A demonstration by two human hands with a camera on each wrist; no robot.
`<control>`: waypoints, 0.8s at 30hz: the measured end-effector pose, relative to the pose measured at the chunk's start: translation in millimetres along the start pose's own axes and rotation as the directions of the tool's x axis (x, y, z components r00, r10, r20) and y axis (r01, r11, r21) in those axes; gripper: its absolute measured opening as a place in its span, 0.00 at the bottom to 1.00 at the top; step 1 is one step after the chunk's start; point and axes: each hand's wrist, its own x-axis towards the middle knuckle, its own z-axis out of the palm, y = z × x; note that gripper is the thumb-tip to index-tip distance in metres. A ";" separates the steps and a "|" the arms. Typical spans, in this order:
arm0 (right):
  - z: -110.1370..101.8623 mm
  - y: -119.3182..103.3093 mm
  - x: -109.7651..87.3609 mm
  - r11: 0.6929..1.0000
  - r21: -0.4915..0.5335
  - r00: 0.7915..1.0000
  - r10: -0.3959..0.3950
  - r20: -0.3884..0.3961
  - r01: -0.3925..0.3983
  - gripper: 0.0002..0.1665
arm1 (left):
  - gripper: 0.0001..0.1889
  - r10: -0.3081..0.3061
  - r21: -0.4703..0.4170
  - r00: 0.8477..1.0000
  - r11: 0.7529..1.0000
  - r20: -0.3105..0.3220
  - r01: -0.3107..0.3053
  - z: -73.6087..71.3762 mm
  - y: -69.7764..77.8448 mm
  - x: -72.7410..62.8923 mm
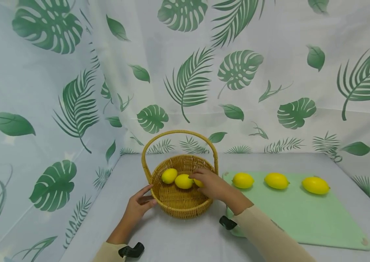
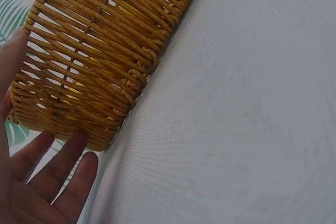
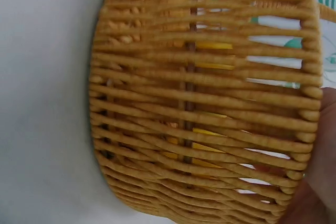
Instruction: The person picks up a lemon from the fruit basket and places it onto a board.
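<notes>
A round wicker basket [image 1: 185, 211] with a tall arched handle stands on the table. Two yellow lemons, one lemon [image 1: 169, 175] at the left and another lemon [image 1: 184, 181] beside it, lie inside. My right hand [image 1: 209, 183] reaches over the basket's right rim and holds a third lemon [image 1: 198, 182], mostly hidden under the fingers. On the other side, my left hand [image 1: 140, 203] touches the basket's outer wall near the rim. In the left wrist view its fingers [image 2: 58, 166] lie fairly straight against the weave. Wicker blocks most of the right wrist view.
To the right lies a pale green cutting board [image 1: 289, 218]. Along its far edge sit a lemon [image 1: 242, 180], a second lemon [image 1: 276, 181] and a third lemon [image 1: 316, 185]. A leaf-patterned curtain [image 1: 198, 109] hangs behind the table and at the sides.
</notes>
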 end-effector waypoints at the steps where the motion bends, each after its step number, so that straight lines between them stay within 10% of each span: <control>1: -0.2 -0.3 2.4 1.000 -0.009 1.000 0.014 0.014 -0.014 0.31 | 0.34 0.002 -0.001 1.000 1.000 -0.001 -0.002 0.2 0.1 -0.3; 24: 10.7 -3.2 25.2 0.972 -0.124 0.970 0.215 0.113 -0.201 0.39 | 0.34 0.006 -0.011 1.000 1.000 -0.022 -0.006 -1.4 -23.0 8.2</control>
